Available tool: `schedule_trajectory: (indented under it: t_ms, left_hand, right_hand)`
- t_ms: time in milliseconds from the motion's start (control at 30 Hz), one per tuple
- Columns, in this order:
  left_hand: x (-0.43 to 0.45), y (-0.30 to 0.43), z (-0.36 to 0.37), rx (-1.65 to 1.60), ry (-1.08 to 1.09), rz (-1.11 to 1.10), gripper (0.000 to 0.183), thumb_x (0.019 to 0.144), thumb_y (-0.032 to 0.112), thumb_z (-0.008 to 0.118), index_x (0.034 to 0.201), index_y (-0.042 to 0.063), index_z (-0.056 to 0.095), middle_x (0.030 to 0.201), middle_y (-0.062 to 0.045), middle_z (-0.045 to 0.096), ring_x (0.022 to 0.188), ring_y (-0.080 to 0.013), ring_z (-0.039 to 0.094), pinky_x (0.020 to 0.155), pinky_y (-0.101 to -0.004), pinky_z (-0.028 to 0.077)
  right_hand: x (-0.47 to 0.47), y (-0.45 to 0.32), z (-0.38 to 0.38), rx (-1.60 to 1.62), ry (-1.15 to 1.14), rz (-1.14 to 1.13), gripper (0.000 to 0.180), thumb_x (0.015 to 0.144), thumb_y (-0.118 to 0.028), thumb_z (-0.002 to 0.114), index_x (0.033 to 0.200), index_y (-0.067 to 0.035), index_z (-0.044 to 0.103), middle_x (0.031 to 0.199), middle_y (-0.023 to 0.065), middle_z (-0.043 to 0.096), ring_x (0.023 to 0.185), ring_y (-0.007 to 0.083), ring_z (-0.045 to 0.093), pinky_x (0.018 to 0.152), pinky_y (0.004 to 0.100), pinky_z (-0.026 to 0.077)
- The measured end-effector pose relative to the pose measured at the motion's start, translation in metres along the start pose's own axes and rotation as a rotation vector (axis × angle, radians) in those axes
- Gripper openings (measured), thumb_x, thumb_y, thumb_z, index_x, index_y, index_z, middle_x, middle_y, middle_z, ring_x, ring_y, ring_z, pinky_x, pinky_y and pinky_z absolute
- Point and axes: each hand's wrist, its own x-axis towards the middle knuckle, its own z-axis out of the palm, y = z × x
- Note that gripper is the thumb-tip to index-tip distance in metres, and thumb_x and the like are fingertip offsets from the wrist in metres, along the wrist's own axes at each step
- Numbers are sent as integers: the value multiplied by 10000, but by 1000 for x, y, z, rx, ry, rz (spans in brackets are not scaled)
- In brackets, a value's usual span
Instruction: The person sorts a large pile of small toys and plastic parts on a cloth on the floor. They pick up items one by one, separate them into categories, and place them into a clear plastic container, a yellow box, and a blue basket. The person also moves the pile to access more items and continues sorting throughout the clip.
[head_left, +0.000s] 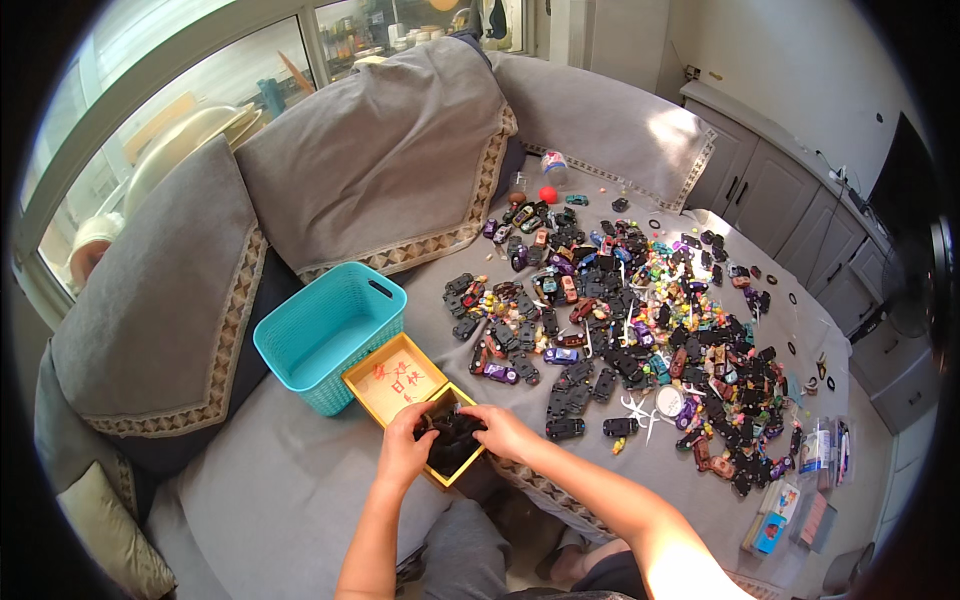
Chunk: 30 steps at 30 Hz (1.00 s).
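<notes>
A small yellow box (480, 454) with its lid (382, 367) swung back sits on the sofa before me. Dark items, too shadowed to name, fill part of it. My left hand (409, 441) reaches in over the left side, thumb and fingers bent around the dark contents. From the other side, my right hand (499, 431) dips its fingertips into the box near the far edge. What either hand grips is hidden. The lid's inside bears red handwriting. Against the lid stands a turquoise plastic basket (322, 337) with woven-pattern walls.
Many toy cars (561, 355) and small colourful pieces (667, 277) lie heaped across the sofa seat (300, 480) to the right. A round white lid (670, 401) and white plastic pieces (637, 411) are among them. Clear plastic cases (814, 454) stand near the right edge. Grey cushions (375, 150) line the back.
</notes>
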Motion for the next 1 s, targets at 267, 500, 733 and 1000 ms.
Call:
schedule_trajectory:
  t_ms: [267, 500, 733, 1000]
  left_hand:
    - [2, 11, 13, 249, 103, 167, 282, 696, -8, 644, 973, -1, 591, 936, -151, 594, 886, -324, 572, 770, -354, 475]
    - [4, -26, 40, 665, -272, 244, 319, 773, 49, 563, 1086, -10, 552, 1125, -193, 556, 919, -340, 565, 836, -384, 448]
    - [33, 22, 16, 505, -369, 190, 263, 769, 99, 570, 1018, 15, 572, 951, -157, 597, 845, -345, 576, 745, -424, 465]
    - [78, 44, 29, 440, -204, 377, 214, 741, 112, 621, 938, 28, 612, 870, -127, 598, 797, -334, 571, 714, -425, 460]
  right_hand:
    - [-7, -9, -1, -437, 254, -91, 176, 732, -74, 615, 907, -51, 614, 905, 119, 592, 845, 316, 566, 727, 390, 467]
    - [-13, -2, -2, -364, 270, -283, 144, 756, -51, 564, 881, -38, 635, 954, 95, 596, 896, 293, 564, 771, 381, 465]
    - [-53, 2, -62, -237, 388, -141, 165, 773, -66, 562, 919, -54, 637, 1033, 89, 589, 997, 283, 543, 867, 364, 439]
    - [-89, 28, -118, -515, 656, -9, 217, 729, -69, 612, 944, -77, 643, 1092, 90, 564, 1084, 299, 478, 932, 399, 382]
